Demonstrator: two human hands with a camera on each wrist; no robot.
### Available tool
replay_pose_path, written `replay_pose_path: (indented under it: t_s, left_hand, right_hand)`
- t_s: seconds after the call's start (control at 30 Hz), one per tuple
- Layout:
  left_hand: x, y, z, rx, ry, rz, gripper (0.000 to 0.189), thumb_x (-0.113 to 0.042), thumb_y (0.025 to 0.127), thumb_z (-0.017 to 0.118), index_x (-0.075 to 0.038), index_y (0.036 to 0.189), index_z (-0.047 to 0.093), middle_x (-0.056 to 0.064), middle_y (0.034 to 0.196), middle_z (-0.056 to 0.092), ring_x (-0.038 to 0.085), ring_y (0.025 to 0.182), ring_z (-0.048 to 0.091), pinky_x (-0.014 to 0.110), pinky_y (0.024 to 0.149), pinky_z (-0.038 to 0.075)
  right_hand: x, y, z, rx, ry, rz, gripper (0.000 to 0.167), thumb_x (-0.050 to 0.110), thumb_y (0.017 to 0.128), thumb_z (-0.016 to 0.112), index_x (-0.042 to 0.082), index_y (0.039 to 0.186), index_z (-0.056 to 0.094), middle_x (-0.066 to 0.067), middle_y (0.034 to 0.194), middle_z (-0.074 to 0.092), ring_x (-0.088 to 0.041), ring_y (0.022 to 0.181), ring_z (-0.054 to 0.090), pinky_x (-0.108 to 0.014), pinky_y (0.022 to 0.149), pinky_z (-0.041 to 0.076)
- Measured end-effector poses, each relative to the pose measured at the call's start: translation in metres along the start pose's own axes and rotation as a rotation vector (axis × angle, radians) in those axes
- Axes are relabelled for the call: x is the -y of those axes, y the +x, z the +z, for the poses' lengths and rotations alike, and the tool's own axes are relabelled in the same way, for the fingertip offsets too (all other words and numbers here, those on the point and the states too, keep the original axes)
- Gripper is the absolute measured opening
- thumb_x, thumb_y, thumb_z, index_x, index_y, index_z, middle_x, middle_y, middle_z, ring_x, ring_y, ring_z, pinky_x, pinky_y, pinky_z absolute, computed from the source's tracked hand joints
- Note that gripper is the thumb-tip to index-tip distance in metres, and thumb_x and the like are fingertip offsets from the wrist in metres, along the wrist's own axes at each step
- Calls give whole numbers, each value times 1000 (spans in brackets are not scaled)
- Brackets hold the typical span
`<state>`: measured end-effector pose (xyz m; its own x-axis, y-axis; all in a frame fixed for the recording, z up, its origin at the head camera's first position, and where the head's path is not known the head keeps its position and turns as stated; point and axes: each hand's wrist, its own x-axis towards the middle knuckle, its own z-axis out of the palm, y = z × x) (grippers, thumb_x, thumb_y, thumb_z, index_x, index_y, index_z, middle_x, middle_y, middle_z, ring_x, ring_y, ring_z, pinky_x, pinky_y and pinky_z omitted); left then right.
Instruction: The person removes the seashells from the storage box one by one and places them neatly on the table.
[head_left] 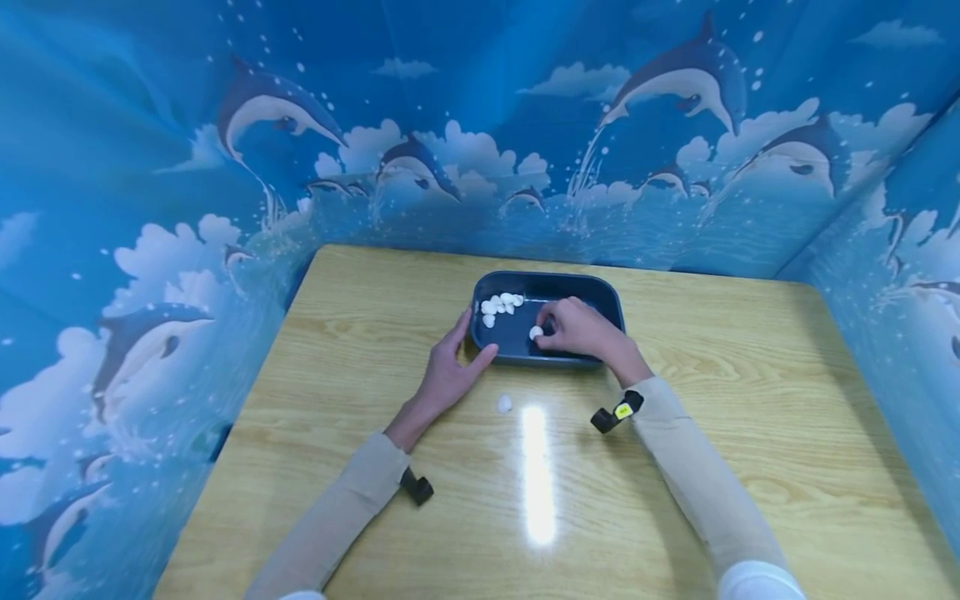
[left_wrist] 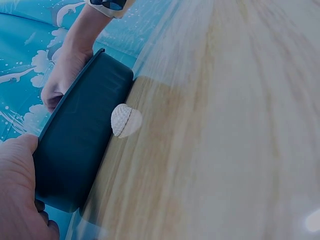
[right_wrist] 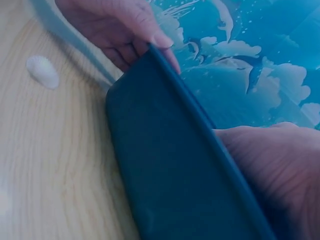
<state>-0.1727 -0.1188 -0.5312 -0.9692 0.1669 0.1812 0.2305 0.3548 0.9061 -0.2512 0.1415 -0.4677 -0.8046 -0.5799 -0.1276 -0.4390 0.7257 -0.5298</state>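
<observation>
A dark blue rectangular plastic basin (head_left: 551, 362) stands on the wooden table. My left hand (head_left: 450, 371) holds its left end, fingers along the side wall and thumb at the front corner; in the right wrist view that thumb is at the rim. Inside the basin, my right hand (head_left: 576, 327) pinches a white seashell (head_left: 536, 332) between thumb and fingers. In both wrist views the basin's wall hides this shell. Several white shells (head_left: 489, 307) lie grouped at the basin's left end. One ribbed white shell (left_wrist: 121, 120) rests on the table in front of the basin.
The wooden table (head_left: 360, 350) extends around the basin. Blue curtains (head_left: 480, 108) printed with dolphins and clouds stand behind it and at both sides. Light reflects as a bright strip on the tabletop. Each wrist wears a small black camera (head_left: 611, 414).
</observation>
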Motion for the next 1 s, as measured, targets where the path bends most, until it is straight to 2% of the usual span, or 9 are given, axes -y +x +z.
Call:
replay_pose_path:
  t_s: [0.17,0.53,0.8,1.0]
  left_hand:
    - [-1,-1,0,1,3,-8,90,-52,101,65,-4,165,24,17,170,26,23,157,26,42,128,27]
    - [-1,0,1,-6,7,6,86,-44,102,67,-1,164,24,18,170,26,25,157,26,43,127,27]
    - [2,0,1,-13,2,1,87,-46,102,67,-1,164,24,19,170,25,25,157,25,46,128,27]
    - [3,0,2,-18,-1,27,90,-50,101,67,0,163,25,20,169,27,25,157,26,44,128,27]
  right_hand:
    - [8,-8,-7,-20,1,9,22,27,95,75,9,107,74,3,58,50,-14,50,44,-29,49,34]
    - [28,-34,-12,-86,-19,-56,22,30,95,75,11,106,72,3,63,51,-14,54,45,-29,51,33]
    - [47,-56,-4,-111,-15,-106,20,28,93,77,12,103,73,6,61,48,-8,52,40,-25,49,29]
    - [57,-74,15,-121,-45,-152,19,25,90,79,12,103,74,10,60,46,-4,53,37,-22,49,28]
